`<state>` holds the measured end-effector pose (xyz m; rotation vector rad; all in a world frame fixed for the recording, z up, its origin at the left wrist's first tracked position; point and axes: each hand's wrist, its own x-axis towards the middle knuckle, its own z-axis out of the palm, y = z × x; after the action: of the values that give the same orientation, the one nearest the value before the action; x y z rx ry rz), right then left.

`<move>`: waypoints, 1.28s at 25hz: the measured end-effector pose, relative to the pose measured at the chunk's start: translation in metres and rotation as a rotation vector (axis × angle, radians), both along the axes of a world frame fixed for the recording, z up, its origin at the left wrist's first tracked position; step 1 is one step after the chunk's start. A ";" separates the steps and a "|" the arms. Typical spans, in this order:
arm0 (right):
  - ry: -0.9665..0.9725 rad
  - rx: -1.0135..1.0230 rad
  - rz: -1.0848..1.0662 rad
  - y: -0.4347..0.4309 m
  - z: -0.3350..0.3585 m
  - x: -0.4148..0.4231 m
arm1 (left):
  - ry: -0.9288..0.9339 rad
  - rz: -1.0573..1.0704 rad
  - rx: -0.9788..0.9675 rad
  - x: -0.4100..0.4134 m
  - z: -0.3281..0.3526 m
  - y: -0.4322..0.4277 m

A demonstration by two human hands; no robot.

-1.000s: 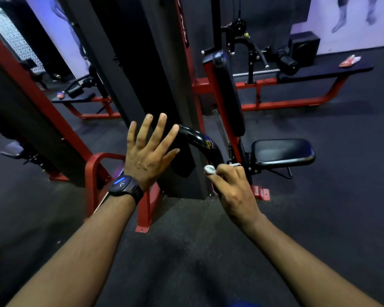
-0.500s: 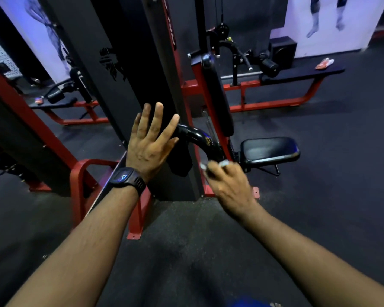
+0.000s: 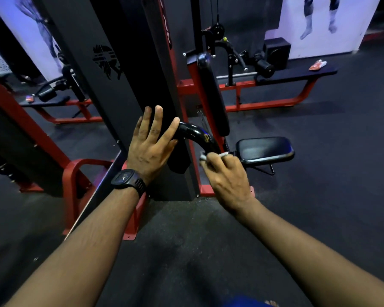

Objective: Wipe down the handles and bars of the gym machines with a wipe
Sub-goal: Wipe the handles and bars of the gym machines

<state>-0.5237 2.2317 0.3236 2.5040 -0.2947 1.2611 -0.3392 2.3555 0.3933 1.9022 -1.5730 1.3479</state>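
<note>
A glossy black curved bar [image 3: 196, 136] arches in front of the dark machine column. My right hand [image 3: 225, 176] curls round the lower right end of that bar, with a white wipe [image 3: 203, 156] bunched under its fingers. My left hand [image 3: 150, 144] is raised at the bar's left end, fingers straight and spread, fingertips and thumb against the bar. A dark watch sits on the left wrist. The stretch of bar under my right hand is hidden.
A black seat pad [image 3: 264, 149] stands just right of the bar. Behind it is a red frame with an upright back pad [image 3: 211, 94] and a long black bench [image 3: 297, 74] holding a red packet [image 3: 317, 64]. Red floor frames [image 3: 75, 173] lie at left.
The view has shifted, so the machine sits slightly lower and more to the right. Both hands stay on the bar; the right hand with the wipe shifted a little along its lower end.
</note>
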 end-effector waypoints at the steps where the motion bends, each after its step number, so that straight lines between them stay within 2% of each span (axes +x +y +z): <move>1: 0.018 0.004 0.026 0.001 -0.005 -0.003 | 0.005 -0.002 0.001 0.000 -0.001 0.000; 3: -0.002 0.152 0.133 0.000 -0.023 -0.018 | -0.006 -0.002 -0.011 0.002 -0.001 0.002; 5: -0.111 0.523 0.272 -0.003 -0.026 -0.029 | 0.024 -0.004 -0.009 0.001 -0.001 0.001; 8: -0.350 1.126 0.452 -0.006 0.009 -0.021 | 0.095 -0.029 -0.011 -0.003 -0.005 -0.003; 10: -0.414 1.343 0.501 -0.016 0.031 -0.008 | 0.141 -0.038 -0.019 -0.004 -0.006 -0.004; 14: -0.321 1.661 0.614 -0.040 0.051 0.015 | 0.205 -0.006 0.016 -0.015 -0.003 -0.003; 18: -0.127 1.755 0.460 -0.046 0.032 0.020 | 0.242 0.021 0.025 -0.021 -0.002 -0.002; 19: -0.085 1.805 0.504 -0.047 0.034 0.019 | 0.245 0.031 0.025 -0.021 -0.002 -0.002; 21: -0.024 1.964 0.718 -0.052 0.049 0.018 | 0.242 0.052 0.030 -0.021 -0.002 0.000; 23: 0.099 2.038 0.926 -0.063 0.062 0.016 | 0.243 0.056 0.034 -0.022 0.000 0.001; 24: 0.209 2.004 0.972 -0.069 0.063 0.015 | 0.244 0.056 0.031 -0.022 0.000 0.001; 26: 0.458 1.784 0.937 -0.076 0.051 0.012 | 0.235 0.065 0.035 -0.022 -0.001 0.002; 27: 0.501 1.705 0.916 -0.078 0.047 0.012 | 0.227 0.068 0.040 -0.022 -0.002 0.003; 30: 0.335 1.730 0.982 -0.078 0.050 0.019 | 0.230 0.079 0.046 -0.022 -0.002 0.004; 32: 0.431 1.633 0.981 -0.079 0.048 0.021 | 0.258 0.090 0.052 -0.025 -0.001 0.004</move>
<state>-0.5029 2.1522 0.3714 4.6097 0.1955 0.5233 -0.3644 2.3595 0.3927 2.1037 -1.4227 1.0524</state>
